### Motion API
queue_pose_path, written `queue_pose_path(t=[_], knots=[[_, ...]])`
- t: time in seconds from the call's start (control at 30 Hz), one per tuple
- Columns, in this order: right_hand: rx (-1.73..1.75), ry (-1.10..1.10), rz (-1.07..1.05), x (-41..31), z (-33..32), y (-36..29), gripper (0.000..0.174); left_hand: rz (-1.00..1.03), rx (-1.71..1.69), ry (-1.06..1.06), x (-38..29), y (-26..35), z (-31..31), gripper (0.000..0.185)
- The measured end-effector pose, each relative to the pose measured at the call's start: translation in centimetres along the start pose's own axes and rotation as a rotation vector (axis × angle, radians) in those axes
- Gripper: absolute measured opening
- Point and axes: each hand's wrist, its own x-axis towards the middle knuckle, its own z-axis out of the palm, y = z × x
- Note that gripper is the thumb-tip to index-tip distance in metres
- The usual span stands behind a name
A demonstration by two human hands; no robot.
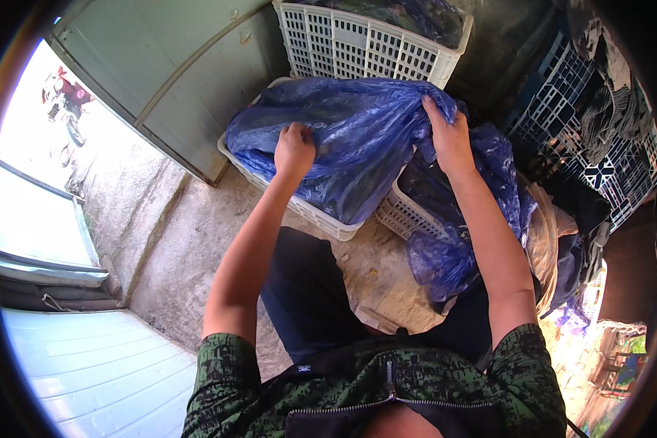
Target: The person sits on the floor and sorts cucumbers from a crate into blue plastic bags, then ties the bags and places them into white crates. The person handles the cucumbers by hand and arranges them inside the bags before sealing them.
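Note:
A translucent blue plastic bag bulges over the top of a white plastic crate; dark contents show faintly through it. My right hand grips the bag's gathered end at the crate's right side, thumb up against the bunched film. On the left part of the bag rests my left hand, fingers curled into the plastic as if pinching a fold; the fingertips are partly hidden. Just right of this crate, below my right forearm, another white crate is lined with blue plastic that spills over its front.
Behind stands a taller white crate with bagged dark contents. A pale metal door panel borders the left, beside a bright doorway with a motorbike outside. Dark plastic lattice crates with cloth draped on them rise at right. The floor is rough concrete.

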Motion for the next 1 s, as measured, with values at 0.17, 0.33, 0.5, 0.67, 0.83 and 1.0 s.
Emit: queue_pose_path(t=[0.17, 0.33, 0.5, 0.67, 0.83, 1.0], knots=[[0.051, 0.002, -0.005, 0.4, 1.0, -1.5, 0.040, 0.311, -0.320, -0.989, -0.4, -2.9, 5.4, 0.040], [0.110, 0.005, 0.108, 1.6, -1.2, -1.0, 0.034, -0.070, -0.473, -1.371, -3.2, 6.5, 5.0, 0.051], [0.671, -0.107, 0.307, 1.9, 0.7, -2.1, 0.024, 0.351, 0.353, -1.281, -2.3, -6.2, 5.5, 0.055], [0.668, -0.114, 0.352, 2.6, -1.3, -1.0, 0.020, -0.166, 0.211, -0.977, 2.3, -7.2, -6.4, 0.050], [0.626, -0.101, 0.254, 3.4, -0.4, -1.6, 0.017, -0.364, -0.486, -0.541, 5.3, -3.5, -16.9, 0.043], [0.505, -0.055, 0.234, 1.9, -0.8, -0.8, 0.017, -0.166, -0.386, -0.598, 3.1, 0.6, -14.1, 0.034]])
